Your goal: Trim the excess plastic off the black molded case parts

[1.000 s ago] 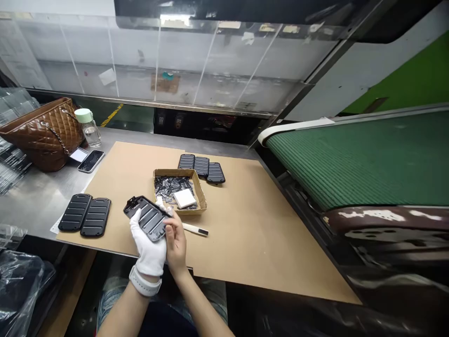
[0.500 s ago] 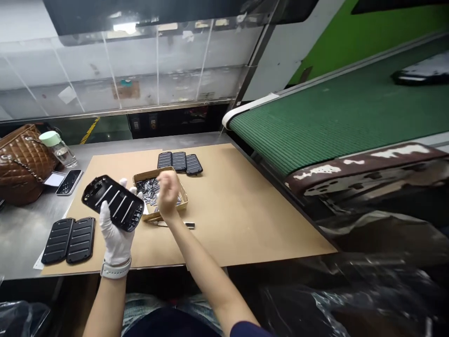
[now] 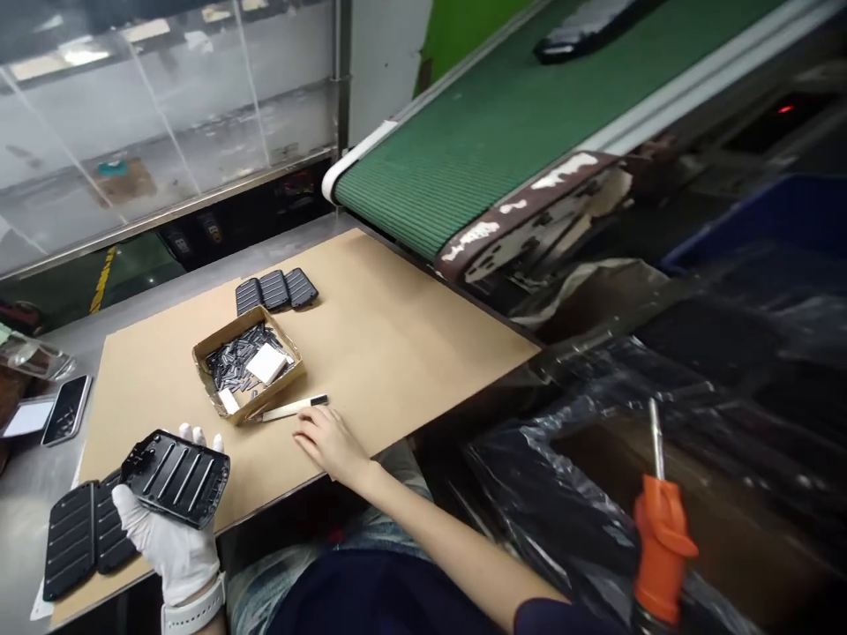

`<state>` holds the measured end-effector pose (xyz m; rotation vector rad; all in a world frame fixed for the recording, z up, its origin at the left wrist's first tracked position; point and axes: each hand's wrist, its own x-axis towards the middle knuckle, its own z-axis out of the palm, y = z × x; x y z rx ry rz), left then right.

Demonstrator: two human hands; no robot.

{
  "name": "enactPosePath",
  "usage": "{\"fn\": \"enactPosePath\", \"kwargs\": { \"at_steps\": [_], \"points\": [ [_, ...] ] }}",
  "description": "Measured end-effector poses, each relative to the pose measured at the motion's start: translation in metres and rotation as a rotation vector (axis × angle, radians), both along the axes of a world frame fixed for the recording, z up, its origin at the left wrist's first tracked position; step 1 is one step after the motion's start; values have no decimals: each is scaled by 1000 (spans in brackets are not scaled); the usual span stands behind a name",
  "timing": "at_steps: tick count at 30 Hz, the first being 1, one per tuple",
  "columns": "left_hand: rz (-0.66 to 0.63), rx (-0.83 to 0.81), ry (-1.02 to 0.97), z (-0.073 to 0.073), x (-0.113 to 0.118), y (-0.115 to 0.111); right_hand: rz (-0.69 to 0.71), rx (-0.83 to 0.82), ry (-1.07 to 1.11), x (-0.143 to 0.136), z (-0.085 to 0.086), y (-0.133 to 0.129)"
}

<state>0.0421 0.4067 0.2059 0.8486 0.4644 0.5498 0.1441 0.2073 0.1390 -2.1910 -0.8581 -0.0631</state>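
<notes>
In my left hand [image 3: 173, 540], which wears a white glove, lies a black ribbed plastic cover [image 3: 180, 476], tilted with its inner side up. The thumb grips one edge and fingertips show behind the other. My bare right hand [image 3: 331, 445] is low over the front part of the cardboard, fingers loosely bent and apart, with nothing visible in it. Just beyond its fingers is a slim white tool with a black end [image 3: 295, 408]; whether they touch is unclear. A shallow cardboard box [image 3: 301, 375] holds many small dark metal strips [image 3: 238, 357] and white pieces.
Several similar black covers lie on the cardboard sheet [image 3: 397, 335], at the back [image 3: 274, 289] and at the left [image 3: 70, 542]. A phone [image 3: 67, 410] lies at the left. The green conveyor belt [image 3: 450, 168] rises at the right; an orange-handled power screwdriver [image 3: 662, 547] stands at lower right.
The view has swung right, bringing the orange screwdriver into sight. My right hand has come from over the box down to the cardboard's front edge. My left hand keeps the cover, now lower.
</notes>
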Motion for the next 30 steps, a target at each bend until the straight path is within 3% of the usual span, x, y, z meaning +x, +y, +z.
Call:
{"fn": "enactPosePath", "kwargs": {
  "at_steps": [8,11,15,19,23,26,30],
  "points": [
    [-102,164,18,8,8,-16,71,-7,3,24,6,13],
    [-39,126,-37,11,10,-17,88,11,39,22,7,5],
    [27,58,-74,16,8,-25,-50,89,145,11,17,-16],
    [-6,-13,5,20,5,-36,-118,272,209,0,35,-28],
    [-4,-16,58,22,0,-41,45,664,357,-17,50,-20],
    [-109,-33,94,22,-6,-40,107,762,431,-33,60,-10],
    [-317,-176,-5,13,-6,-46,78,713,423,-48,73,-5]
  ]
}}
